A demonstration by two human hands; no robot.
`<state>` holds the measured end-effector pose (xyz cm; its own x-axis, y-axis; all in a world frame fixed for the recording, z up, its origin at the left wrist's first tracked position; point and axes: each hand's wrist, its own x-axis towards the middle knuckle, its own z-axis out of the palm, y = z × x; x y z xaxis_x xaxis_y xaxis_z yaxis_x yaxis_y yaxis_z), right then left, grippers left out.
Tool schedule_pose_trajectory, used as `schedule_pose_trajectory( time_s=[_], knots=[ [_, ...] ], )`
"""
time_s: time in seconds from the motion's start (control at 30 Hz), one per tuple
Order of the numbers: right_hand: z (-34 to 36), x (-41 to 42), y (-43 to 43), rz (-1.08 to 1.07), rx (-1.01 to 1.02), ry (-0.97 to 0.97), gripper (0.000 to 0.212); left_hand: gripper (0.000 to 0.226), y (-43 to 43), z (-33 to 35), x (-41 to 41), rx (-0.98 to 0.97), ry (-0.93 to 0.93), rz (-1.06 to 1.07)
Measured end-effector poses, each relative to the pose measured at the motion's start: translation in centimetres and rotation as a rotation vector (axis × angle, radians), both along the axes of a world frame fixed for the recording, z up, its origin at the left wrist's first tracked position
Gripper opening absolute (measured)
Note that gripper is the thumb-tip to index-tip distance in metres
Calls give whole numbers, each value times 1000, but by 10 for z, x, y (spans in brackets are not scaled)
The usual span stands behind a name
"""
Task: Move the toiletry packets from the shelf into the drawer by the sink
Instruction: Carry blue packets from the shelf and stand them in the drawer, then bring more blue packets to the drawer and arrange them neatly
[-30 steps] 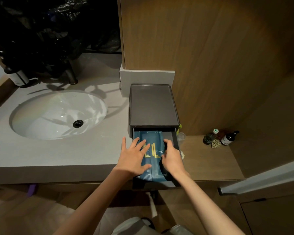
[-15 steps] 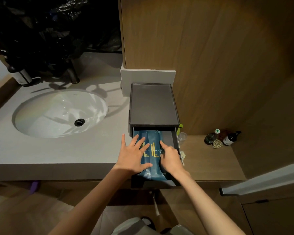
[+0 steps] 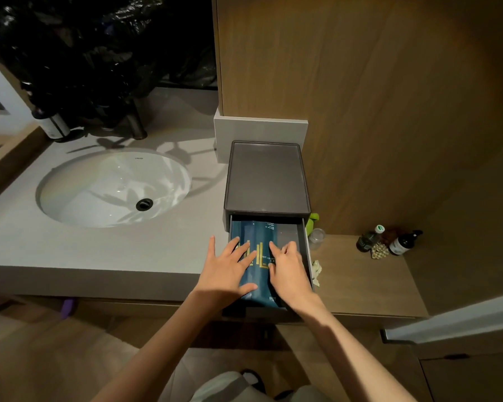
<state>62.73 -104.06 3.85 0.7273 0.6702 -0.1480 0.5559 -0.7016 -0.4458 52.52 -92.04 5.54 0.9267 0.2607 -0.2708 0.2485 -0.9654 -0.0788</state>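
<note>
Two hands press packets (image 3: 254,236) in drawer (image 3: 288,232): left hand (image 3: 225,271) unchanged, fingers (image 3: 233,248) flat; right hand (image 3: 288,271) fingers (image 3: 274,247) relaxed, index newly straightened.

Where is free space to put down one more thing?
Free: the top of the dark grey drawer box; the grey countertop between white oval sink and box; the wooden shelf near its front. Crowded: the open drawer, blue packets under left hand and right hand.

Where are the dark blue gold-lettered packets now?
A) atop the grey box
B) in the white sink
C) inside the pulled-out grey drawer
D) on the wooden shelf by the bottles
C: the dark blue gold-lettered packets lie in the open grey drawer, under the left hand and right hand.
</note>
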Motion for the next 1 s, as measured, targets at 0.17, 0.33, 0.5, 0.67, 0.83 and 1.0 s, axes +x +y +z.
schedule_pose_trajectory(
  time_s=[0.17,0.33,0.5,0.67,0.83,1.0],
  knots=[
    [0,3,0,151,18,18,56,75,-4,0,1,-5,11,26],
    [-5,8,-1,234,-26,73,57,73,-5,-1,-1,-9,-15,36],
    [-1,13,-1,249,-19,144,58,71,-8,0,-4,-12,-52,42],
    [21,6,-11,177,149,160,52,61,-11,12,-21,-155,-210,93],
    [56,-18,-18,194,357,164,45,48,-7,38,-69,-436,-644,335],
    [83,-70,4,177,500,311,36,31,13,31,-142,-862,-967,698]
  ],
)
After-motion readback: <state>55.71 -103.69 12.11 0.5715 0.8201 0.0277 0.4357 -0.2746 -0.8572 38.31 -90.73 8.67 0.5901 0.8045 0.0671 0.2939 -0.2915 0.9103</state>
